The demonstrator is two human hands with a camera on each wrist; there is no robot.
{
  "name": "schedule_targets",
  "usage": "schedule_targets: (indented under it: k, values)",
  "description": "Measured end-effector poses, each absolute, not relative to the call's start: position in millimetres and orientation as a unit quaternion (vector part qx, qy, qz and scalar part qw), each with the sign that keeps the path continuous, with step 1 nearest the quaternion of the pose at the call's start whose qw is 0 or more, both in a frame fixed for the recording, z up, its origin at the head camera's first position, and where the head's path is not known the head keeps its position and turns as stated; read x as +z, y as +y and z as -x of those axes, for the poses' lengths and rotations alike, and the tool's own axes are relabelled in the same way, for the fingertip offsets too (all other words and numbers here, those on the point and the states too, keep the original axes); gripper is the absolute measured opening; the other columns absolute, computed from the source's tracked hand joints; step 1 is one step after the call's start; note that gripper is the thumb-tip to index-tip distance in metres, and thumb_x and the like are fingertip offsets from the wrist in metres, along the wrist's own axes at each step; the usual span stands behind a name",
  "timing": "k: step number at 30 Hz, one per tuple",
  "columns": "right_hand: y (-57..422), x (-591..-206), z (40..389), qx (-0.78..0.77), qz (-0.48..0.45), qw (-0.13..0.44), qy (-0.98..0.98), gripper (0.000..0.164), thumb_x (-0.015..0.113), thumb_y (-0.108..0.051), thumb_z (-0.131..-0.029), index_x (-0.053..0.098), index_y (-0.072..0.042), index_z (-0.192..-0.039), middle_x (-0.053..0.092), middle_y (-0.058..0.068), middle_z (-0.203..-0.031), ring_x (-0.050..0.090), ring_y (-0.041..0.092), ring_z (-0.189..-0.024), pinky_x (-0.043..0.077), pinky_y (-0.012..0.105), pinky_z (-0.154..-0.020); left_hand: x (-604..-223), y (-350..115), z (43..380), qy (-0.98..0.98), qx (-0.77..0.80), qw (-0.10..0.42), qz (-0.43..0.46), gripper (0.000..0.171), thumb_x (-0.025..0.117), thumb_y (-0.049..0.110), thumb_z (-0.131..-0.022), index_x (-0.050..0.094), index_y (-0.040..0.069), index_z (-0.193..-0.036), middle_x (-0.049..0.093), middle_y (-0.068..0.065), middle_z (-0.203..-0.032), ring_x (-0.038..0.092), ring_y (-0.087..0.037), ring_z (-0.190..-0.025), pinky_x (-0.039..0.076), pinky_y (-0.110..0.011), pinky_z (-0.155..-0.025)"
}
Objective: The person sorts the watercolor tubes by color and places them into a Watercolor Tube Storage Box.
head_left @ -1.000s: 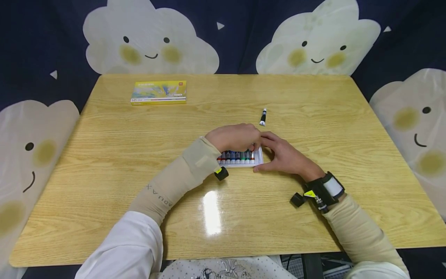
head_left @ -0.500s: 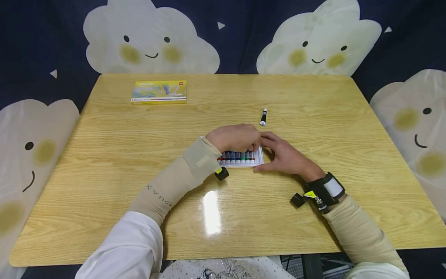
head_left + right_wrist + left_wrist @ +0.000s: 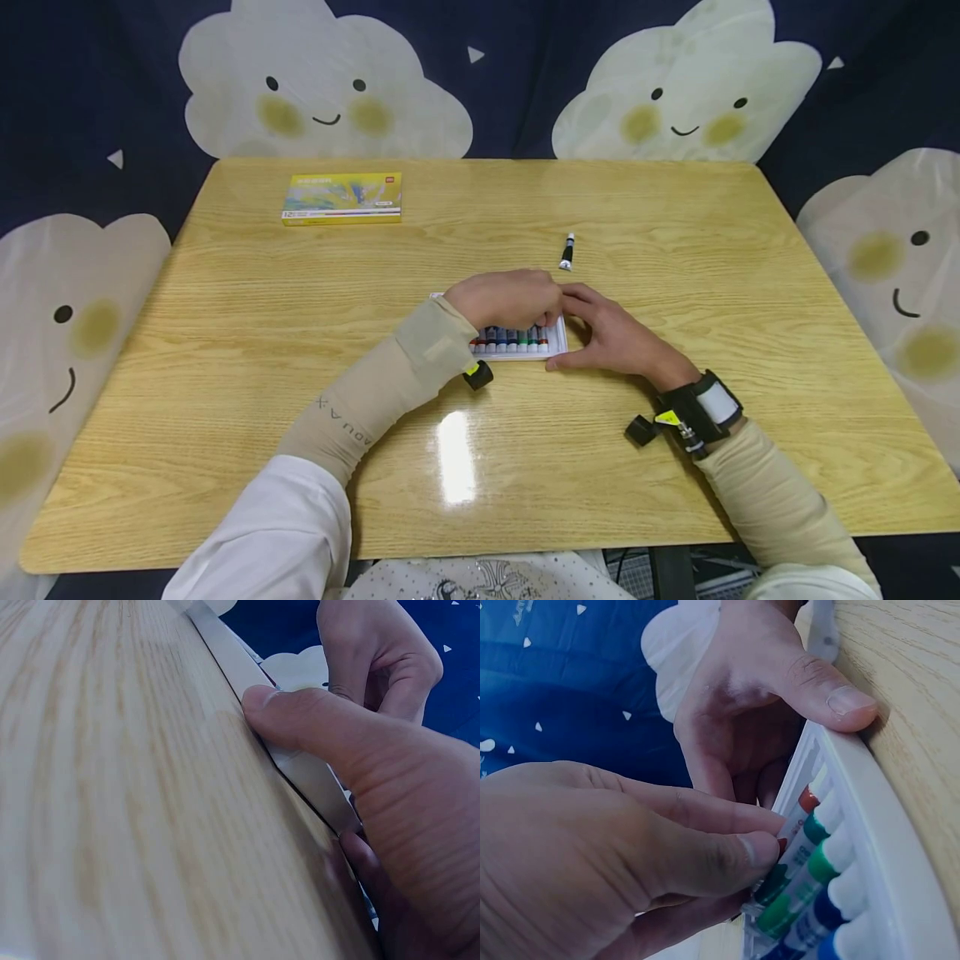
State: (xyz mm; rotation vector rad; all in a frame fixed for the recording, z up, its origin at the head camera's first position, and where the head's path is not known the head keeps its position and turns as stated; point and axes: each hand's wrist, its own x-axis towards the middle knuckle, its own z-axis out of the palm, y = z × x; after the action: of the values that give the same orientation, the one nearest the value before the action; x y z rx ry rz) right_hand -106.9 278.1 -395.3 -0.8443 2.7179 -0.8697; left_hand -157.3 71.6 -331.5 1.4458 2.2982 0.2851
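A white plastic tray (image 3: 559,340) holds a row of paint tubes (image 3: 512,340), partly hidden under my left hand (image 3: 504,298). In the left wrist view, that hand's thumb and forefinger pinch the end paint tube (image 3: 808,799), which has a red-brown band and a white cap and lies in the tray beside green and blue tubes. My right hand (image 3: 621,337) grips the tray's right end. Its thumb lies along the near wall, as the right wrist view shows, and its other fingers reach round the end. A black paint tube (image 3: 567,252) lies alone on the table beyond the hands.
A yellow paint box (image 3: 342,200) lies flat at the back left of the wooden table (image 3: 262,333). Dark blue cloth (image 3: 513,83) with printed clouds surrounds the table's back and sides. A small camera is strapped at each wrist.
My left hand has shifted very slightly toward me at the tray's right end. The right hand, the tray, the black tube and the yellow box have stayed in place.
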Motion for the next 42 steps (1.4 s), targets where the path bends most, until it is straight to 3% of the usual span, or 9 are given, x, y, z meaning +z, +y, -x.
schedule_targets:
  k: [16,18,23,27,30,37,42]
  values:
    - [278.3,-395.2,104.8,-0.288,0.281,0.084,0.911,0.089,0.077,-0.060,-0.072,0.040,-0.031,-0.147,0.034,-0.003,-0.155,0.038,0.021,-0.141,0.037,0.046,-0.113,-332.8,72.5,155.7,0.825,0.089,0.207,-0.518,0.023,0.052,0.010,-0.099,0.070,0.013,-0.084,0.045,0.002,-0.071,0.039,-0.011,-0.065,0.033,-0.022,-0.062]
    - [278.2,-395.2,104.7,-0.290,0.282,0.083,0.911,0.089,0.077,-0.060,-0.071,0.040,-0.031,-0.147,0.035,-0.004,-0.155,0.038,0.021,-0.141,0.037,0.046,-0.114,-332.2,72.0,156.0,0.823,0.087,0.214,-0.519,0.025,0.051,0.011,-0.099,0.068,0.011,-0.082,0.039,0.001,-0.068,0.036,-0.012,-0.063,0.030,-0.024,-0.061]
    - [277.4,-394.2,104.8,-0.291,0.283,0.080,0.910,0.088,0.078,-0.060,-0.071,0.041,-0.034,-0.146,0.035,-0.005,-0.154,0.038,0.020,-0.141,0.036,0.046,-0.114,-330.0,70.8,159.5,0.816,0.081,0.197,-0.538,0.025,0.051,0.016,-0.100,0.071,0.011,-0.086,0.048,0.001,-0.071,0.040,-0.012,-0.067,0.034,-0.024,-0.066]
    - [276.8,-393.2,104.9,-0.293,0.279,0.085,0.910,0.086,0.078,-0.061,-0.070,0.042,-0.037,-0.144,0.034,-0.007,-0.154,0.037,0.020,-0.142,0.037,0.048,-0.113,-325.2,69.6,164.4,0.813,0.095,0.185,-0.544,0.025,0.051,0.017,-0.101,0.075,0.011,-0.102,0.069,0.000,-0.092,0.058,-0.010,-0.080,0.048,-0.022,-0.079]
    - [277.3,-392.9,104.5,-0.295,0.275,0.090,0.910,0.086,0.077,-0.061,-0.071,0.041,-0.036,-0.145,0.034,-0.007,-0.154,0.038,0.020,-0.142,0.037,0.048,-0.113,-320.4,68.6,167.3,0.814,0.110,0.183,-0.540,0.026,0.051,0.018,-0.100,0.073,0.012,-0.113,0.073,-0.002,-0.111,0.067,-0.011,-0.096,0.053,-0.025,-0.090]
    - [279.0,-395.1,105.2,-0.289,0.279,0.091,0.911,0.089,0.076,-0.061,-0.072,0.037,-0.035,-0.148,0.032,-0.006,-0.156,0.036,0.020,-0.143,0.037,0.048,-0.113,-317.9,63.7,175.0,0.817,0.152,0.167,-0.531,0.024,0.052,0.022,-0.100,0.074,0.016,-0.110,0.074,0.002,-0.109,0.066,-0.007,-0.092,0.052,-0.023,-0.088]
    - [277.9,-394.9,106.1,-0.278,0.279,0.085,0.915,0.094,0.076,-0.062,-0.072,0.037,-0.026,-0.149,0.032,-0.004,-0.157,0.034,0.023,-0.145,0.036,0.048,-0.114,-313.2,61.4,187.6,0.828,0.150,0.148,-0.520,0.023,0.053,0.024,-0.100,0.075,0.018,-0.103,0.073,0.005,-0.098,0.062,-0.005,-0.083,0.050,-0.020,-0.083]
